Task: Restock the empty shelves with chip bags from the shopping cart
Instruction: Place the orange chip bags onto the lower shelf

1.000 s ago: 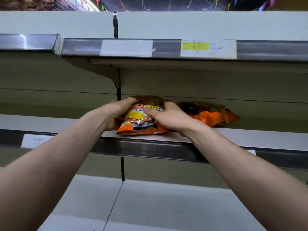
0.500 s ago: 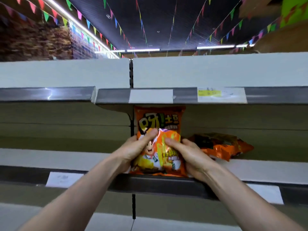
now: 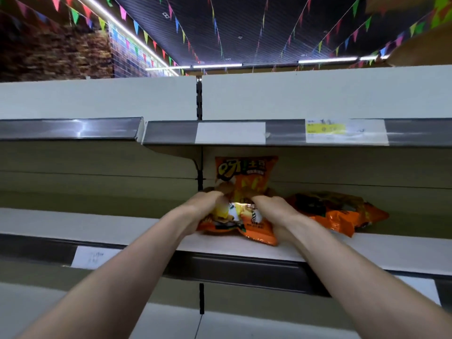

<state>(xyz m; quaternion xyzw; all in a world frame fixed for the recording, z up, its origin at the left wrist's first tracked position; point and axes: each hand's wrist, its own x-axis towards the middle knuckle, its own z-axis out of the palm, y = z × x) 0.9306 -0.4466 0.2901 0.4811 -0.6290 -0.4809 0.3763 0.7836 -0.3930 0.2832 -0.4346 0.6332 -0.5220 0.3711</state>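
Note:
An orange chip bag [image 3: 245, 177] stands upright on the white middle shelf [image 3: 97, 228], leaning back toward the rear panel. My left hand [image 3: 203, 209] grips its lower left side and my right hand [image 3: 271, 211] grips its lower right side, fingers curled into the front of the bag. A second orange chip bag [image 3: 335, 214] lies flat on the same shelf just to the right, close to my right hand. The shopping cart is out of view.
The upper shelf's edge [image 3: 415, 132] with price labels hangs just above the upright bag. A slotted upright post [image 3: 199, 99] divides the shelf bays. The bay to the left and the lower shelf [image 3: 256, 324] hold nothing visible.
The bag went from lying flat in my hands to standing upright, then moved deeper onto the shelf. My view has tilted upward toward the ceiling.

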